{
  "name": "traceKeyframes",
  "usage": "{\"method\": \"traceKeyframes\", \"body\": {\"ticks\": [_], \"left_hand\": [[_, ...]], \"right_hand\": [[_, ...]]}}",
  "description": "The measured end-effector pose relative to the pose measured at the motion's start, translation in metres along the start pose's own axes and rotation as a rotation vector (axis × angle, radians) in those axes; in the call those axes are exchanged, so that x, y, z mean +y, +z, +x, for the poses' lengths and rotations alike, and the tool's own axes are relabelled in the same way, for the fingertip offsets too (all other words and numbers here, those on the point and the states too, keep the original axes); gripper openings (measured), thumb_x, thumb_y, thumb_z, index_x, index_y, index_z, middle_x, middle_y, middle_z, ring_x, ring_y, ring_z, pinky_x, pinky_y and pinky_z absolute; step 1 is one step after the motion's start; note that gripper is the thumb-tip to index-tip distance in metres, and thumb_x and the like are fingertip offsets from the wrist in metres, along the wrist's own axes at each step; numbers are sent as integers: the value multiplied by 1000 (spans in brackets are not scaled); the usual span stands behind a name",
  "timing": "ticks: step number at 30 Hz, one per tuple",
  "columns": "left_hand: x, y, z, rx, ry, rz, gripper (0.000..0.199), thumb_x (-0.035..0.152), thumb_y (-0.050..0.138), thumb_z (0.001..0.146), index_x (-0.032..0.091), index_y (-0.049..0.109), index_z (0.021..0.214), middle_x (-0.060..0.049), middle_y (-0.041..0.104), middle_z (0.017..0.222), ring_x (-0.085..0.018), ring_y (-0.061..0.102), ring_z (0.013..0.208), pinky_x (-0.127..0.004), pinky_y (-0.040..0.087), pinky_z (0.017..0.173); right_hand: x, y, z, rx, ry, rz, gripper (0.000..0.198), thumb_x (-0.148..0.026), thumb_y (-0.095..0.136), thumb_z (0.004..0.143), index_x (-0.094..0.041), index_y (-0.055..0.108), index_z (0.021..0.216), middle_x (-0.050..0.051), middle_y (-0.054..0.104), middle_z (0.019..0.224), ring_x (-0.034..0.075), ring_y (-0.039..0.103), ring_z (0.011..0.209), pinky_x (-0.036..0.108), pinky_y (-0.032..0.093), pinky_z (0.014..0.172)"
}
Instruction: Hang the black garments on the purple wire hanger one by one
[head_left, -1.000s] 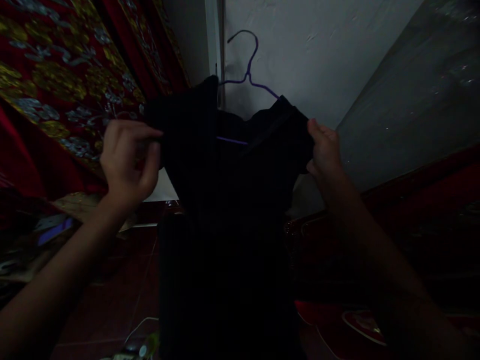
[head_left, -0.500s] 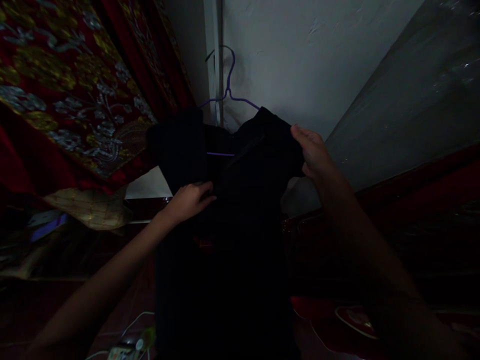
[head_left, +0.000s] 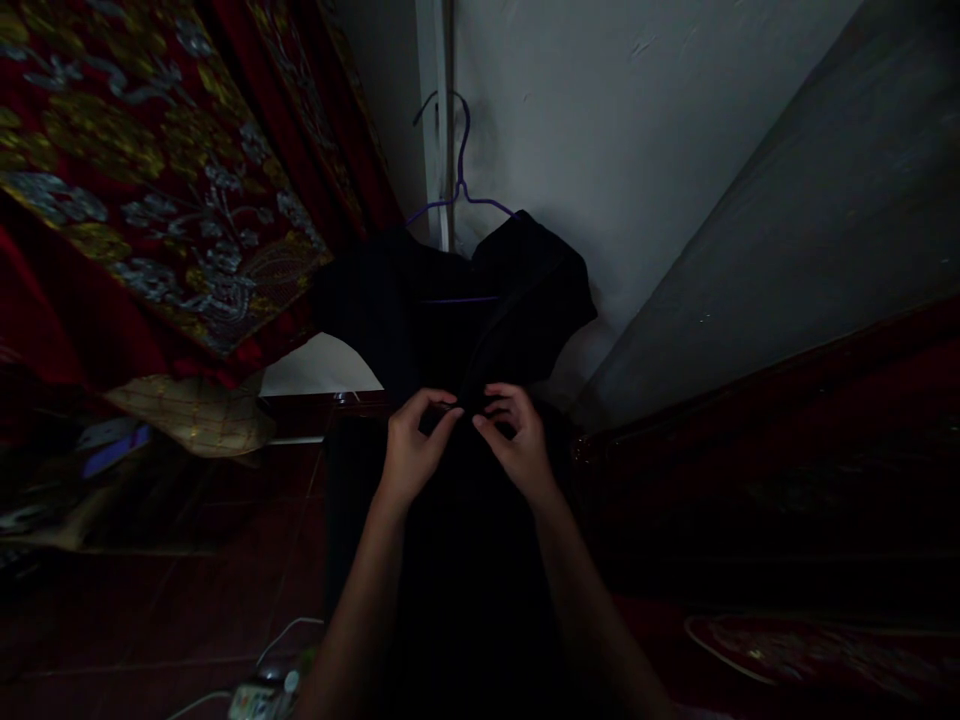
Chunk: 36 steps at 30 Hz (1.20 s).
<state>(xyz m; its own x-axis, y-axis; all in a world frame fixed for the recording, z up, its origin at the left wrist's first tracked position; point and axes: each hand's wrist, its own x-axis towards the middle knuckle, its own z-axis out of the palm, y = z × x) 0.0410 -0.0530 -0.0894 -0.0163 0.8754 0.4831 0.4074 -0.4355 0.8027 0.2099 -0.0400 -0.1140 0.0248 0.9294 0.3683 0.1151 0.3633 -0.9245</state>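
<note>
A dark short-sleeved shirt [head_left: 540, 290] hangs on a purple wire hanger [head_left: 463, 190], its neck opening spread in a V. At the bottom of that V, my left hand [head_left: 420, 445] pinches the left front edge between thumb and fingers. Close beside it, my right hand [head_left: 517, 435] pinches the right front edge in the same way. The fingertips of both hands almost meet at the middle of the shirt's front. Whether a button lies between them is too dark to make out.
Red cloth with gold and silver embroidery [head_left: 150, 170] hangs at the left. The hanger's hook sits by a pale vertical post [head_left: 444, 130] at the wall [head_left: 600, 120]. A power strip with cords [head_left: 251, 700] lies on the red tiled floor [head_left: 225, 600].
My right hand has left the shirt's right shoulder and moved down to the middle of the front. My left hand has shifted slightly right. Both now pinch the front edges together.
</note>
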Motion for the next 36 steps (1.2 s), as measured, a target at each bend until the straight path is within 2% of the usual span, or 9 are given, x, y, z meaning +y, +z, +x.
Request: {"method": "traceKeyframes", "body": {"ticks": [4,8,11,15,19,25,28,31,36], "left_hand": [[7,7,-6,38,-19,-36,12,32,70,91,22,72,98,-5,75,95,-22,73,92,-37,60,86],[12,6,-8,15,102,-14,10,30,69,93,23,75,97,-6,78,95,-22,74,88,-37,61,81],[8,-3,-3,-128,223,62,15,27,63,97,25,75,106,-6,78,101,-22,75,88,-35,62,77],[0,-19,16,-266,407,198,16,25,61,99,23,73,108,-6,79,102,-19,77,87,-30,62,77],[-1,-30,31,-269,540,318,15,29,61,99,21,74,101,-5,80,91,-17,77,75,-25,58,67],[4,-38,41,-298,705,421,20,21,53,102,20,71,112,-5,79,93,-15,76,75,-22,53,62],[12,-50,71,-264,685,456,19,22,53,101,20,71,106,-4,78,88,-14,74,71,-22,51,61],[26,-66,128,-162,593,496,19,31,56,99,20,72,97,-3,75,79,-15,70,67,-23,49,61],[45,-82,203,-104,591,552,20,40,61,94,23,71,89,-3,70,72,-19,68,70,-28,51,67]], "right_hand": [[-3,-3,11,-420,29,-52,22,-30,73,81,-20,65,99,5,71,98,20,66,91,33,52,83],[-4,0,7,-296,61,-27,16,-34,63,89,-19,61,83,1,64,78,16,60,74,27,47,69],[-3,-3,0,-278,101,-50,27,-39,66,86,-19,56,72,-3,53,65,13,49,61,25,37,57],[-10,-11,0,-299,79,-107,30,-42,68,86,-20,55,70,-3,51,65,13,47,61,26,35,58],[-23,-7,0,-311,89,-55,31,-43,62,90,-21,51,72,-3,46,67,13,45,62,26,34,58],[-25,6,0,-227,117,-16,36,-47,64,86,-21,44,69,-3,42,65,13,41,61,26,31,57],[-23,13,-1,-190,106,-36,37,-47,61,88,-22,41,69,-4,38,64,12,38,60,26,29,57],[-15,25,-6,-139,70,-56,41,-49,58,90,-22,37,67,-3,35,64,12,36,61,27,30,58],[26,42,-22,-106,86,-133,47,-55,54,91,-22,35,64,-3,34,62,13,40,60,27,34,59]]}}
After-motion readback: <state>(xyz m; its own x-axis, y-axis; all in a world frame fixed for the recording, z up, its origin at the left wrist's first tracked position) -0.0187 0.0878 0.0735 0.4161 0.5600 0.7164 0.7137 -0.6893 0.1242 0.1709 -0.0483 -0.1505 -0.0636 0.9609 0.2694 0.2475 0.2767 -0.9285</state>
